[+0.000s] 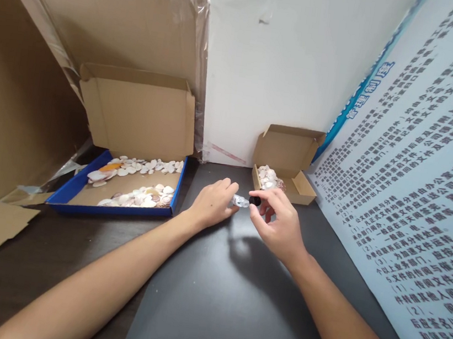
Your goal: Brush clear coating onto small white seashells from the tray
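Over the black mat, my left hand [214, 204] grips a small clear bottle [241, 201] between thumb and fingers. The bottle lies sideways in the air, and its left end is hidden by my fingers. At its right end is a black cap [254, 200], pinched by the thumb and fingertips of my right hand [280, 221]. I cannot tell whether cap and bottle are joined or slightly apart.
To the left, a blue-edged cardboard box [110, 212] holds white and brownish shells [150, 197]. Behind my right hand, a smaller open cardboard box [305, 190] contains more shells [268, 176]. A printed board [413, 177] slants along the right side; a white panel [238, 82] stands behind.
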Motion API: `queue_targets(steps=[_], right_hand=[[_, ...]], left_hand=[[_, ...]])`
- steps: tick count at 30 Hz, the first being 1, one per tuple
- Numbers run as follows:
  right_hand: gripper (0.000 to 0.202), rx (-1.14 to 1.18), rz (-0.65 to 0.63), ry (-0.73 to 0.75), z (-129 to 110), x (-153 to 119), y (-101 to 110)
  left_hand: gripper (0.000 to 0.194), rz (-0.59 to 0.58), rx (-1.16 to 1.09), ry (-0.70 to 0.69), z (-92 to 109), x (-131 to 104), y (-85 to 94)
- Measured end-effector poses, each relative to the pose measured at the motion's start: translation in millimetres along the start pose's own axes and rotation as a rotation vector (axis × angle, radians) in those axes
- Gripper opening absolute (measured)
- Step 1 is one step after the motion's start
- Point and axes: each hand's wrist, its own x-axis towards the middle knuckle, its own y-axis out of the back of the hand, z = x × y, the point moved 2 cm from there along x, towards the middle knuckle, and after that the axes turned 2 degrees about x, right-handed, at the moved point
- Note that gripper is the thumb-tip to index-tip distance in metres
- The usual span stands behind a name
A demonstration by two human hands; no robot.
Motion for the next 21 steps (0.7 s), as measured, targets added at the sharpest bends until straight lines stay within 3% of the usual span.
queue_targets(steps=[13, 21], right_hand=[[0.021, 0.054, -0.040, -0.038, 7.9, -1.2, -4.7], [0.019, 0.054, 0.010, -0.032, 7.0, -0.1, -0.1]], left_hand=[[0.020, -0.006, 0.000, 0.007, 2.9, -2.5, 7.0], [0.016, -0.001, 0.004, 0.029, 0.0, -1.6, 4.1]])
